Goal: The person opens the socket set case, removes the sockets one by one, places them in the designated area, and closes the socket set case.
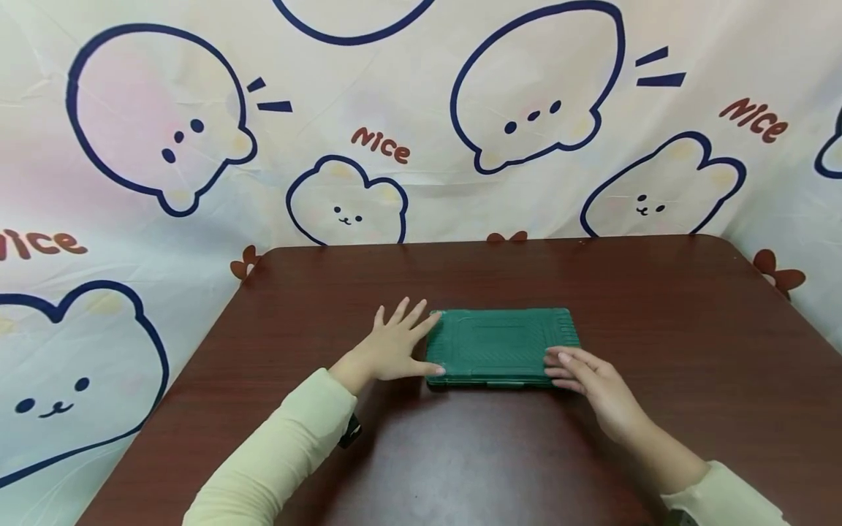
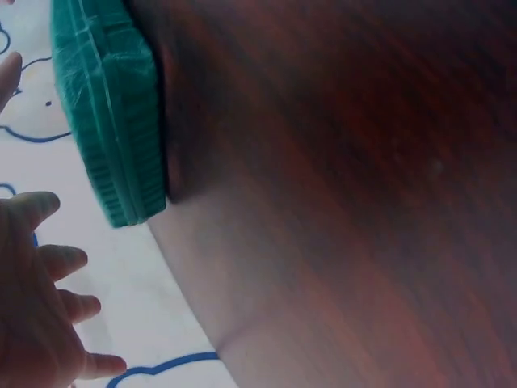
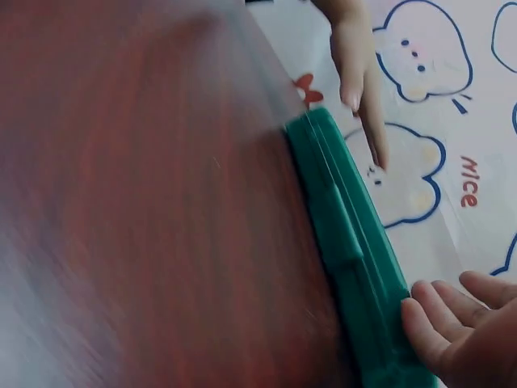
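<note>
A flat green plastic case [image 1: 495,342] lies closed on the brown table, its latch side facing me. My left hand [image 1: 393,343] is spread at the case's left end, thumb by the near corner and forefinger by the far one. In the left wrist view, the fingers of that hand [image 2: 40,291] stand apart from the ribbed end of the case [image 2: 121,121]. My right hand [image 1: 595,383] is at the near right corner, its fingertips over the case's edge. The right wrist view shows loosely bent fingers [image 3: 440,323] beside the case [image 3: 355,242], not wrapped round it.
The brown wooden table [image 1: 368,285] reaches back to a pale cloth [image 1: 434,197] printed with bear outlines and the word "Nice". The cloth also hangs along the left and right sides. The table's far edge runs behind the case.
</note>
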A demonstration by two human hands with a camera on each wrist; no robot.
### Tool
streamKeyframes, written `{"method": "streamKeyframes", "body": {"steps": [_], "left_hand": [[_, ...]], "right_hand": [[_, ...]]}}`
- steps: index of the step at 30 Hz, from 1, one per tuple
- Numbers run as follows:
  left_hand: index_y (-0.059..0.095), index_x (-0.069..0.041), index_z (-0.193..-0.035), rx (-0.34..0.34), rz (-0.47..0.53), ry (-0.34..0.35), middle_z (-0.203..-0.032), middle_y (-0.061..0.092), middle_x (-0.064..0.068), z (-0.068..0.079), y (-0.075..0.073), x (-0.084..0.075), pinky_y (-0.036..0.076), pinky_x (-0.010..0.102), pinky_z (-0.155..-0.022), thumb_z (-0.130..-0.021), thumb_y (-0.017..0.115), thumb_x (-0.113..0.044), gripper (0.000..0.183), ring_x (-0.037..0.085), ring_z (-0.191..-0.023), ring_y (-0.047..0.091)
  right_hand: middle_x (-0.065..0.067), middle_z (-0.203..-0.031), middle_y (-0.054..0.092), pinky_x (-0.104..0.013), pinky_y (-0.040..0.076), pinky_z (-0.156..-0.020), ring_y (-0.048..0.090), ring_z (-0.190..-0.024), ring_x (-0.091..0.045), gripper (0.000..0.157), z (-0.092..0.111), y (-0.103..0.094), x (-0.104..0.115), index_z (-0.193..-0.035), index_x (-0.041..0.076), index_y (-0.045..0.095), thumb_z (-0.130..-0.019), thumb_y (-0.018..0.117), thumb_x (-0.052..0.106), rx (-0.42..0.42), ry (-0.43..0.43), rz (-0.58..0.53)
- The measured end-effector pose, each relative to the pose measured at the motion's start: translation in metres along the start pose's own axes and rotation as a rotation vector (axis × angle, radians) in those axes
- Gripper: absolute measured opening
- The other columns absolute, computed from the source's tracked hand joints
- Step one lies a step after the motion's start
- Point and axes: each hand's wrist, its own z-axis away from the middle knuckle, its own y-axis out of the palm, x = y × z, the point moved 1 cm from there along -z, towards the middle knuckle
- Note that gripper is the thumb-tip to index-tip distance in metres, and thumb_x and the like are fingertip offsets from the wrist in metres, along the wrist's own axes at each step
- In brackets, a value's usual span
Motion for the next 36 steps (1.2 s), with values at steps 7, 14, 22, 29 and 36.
{"method": "streamKeyframes", "body": {"steps": [7, 14, 22, 29, 36], "left_hand": [[0.013, -0.021, -0.14, 0.027, -0.004, 0.086, -0.144, 0.005, 0.009, -0.009, 0.006, -0.006, 0.006, 0.06, -0.092, -0.07, 0.044, -0.07, 0.092, 0.032, -0.129, -0.002], [0.013, -0.02, -0.14, 0.063, 0.034, 0.127, -0.144, 0.003, 0.009, -0.019, 0.006, -0.01, 0.007, 0.057, -0.094, -0.069, 0.053, -0.065, 0.093, 0.03, -0.129, 0.0], [0.022, -0.02, -0.139, 0.08, 0.015, 0.179, -0.143, 0.01, 0.011, -0.029, 0.007, -0.011, 0.018, 0.052, -0.094, -0.065, 0.061, -0.061, 0.093, 0.033, -0.127, 0.01], [0.034, -0.017, -0.135, 0.035, -0.001, 0.211, -0.138, 0.023, 0.015, -0.035, 0.001, -0.012, 0.03, 0.041, -0.093, -0.062, 0.065, -0.059, 0.09, 0.034, -0.121, 0.026], [0.038, -0.019, -0.132, 0.033, 0.021, 0.181, -0.136, 0.029, 0.015, -0.039, -0.002, -0.012, 0.03, 0.042, -0.093, -0.06, 0.066, -0.059, 0.087, 0.036, -0.119, 0.029]], "right_hand": [[-0.028, -0.12, 0.042, -0.039, 0.041, -0.083, 0.05, -0.102, -0.03, 0.058, 0.008, 0.013, -0.009, -0.125, -0.016, 0.029, -0.093, 0.038, 0.031, 0.125, 0.228, -0.208], [-0.026, -0.123, 0.04, -0.039, 0.039, -0.085, 0.049, -0.104, -0.028, 0.06, 0.007, 0.02, -0.016, -0.129, -0.015, 0.02, -0.094, 0.035, 0.031, 0.168, 0.326, -0.351], [-0.029, -0.125, 0.036, -0.039, 0.039, -0.085, 0.048, -0.106, -0.029, 0.059, 0.006, 0.021, -0.019, -0.129, -0.017, 0.018, -0.094, 0.034, 0.027, 0.154, 0.373, -0.411], [-0.036, -0.127, 0.027, -0.039, 0.037, -0.087, 0.043, -0.109, -0.034, 0.056, 0.005, 0.03, -0.021, -0.128, -0.018, 0.014, -0.095, 0.032, 0.023, 0.113, 0.424, -0.493], [-0.04, -0.125, 0.024, -0.041, 0.036, -0.088, 0.034, -0.113, -0.043, 0.059, 0.0, 0.046, -0.02, -0.128, -0.019, 0.013, -0.093, 0.039, 0.021, -0.024, 0.448, -0.579]]}}
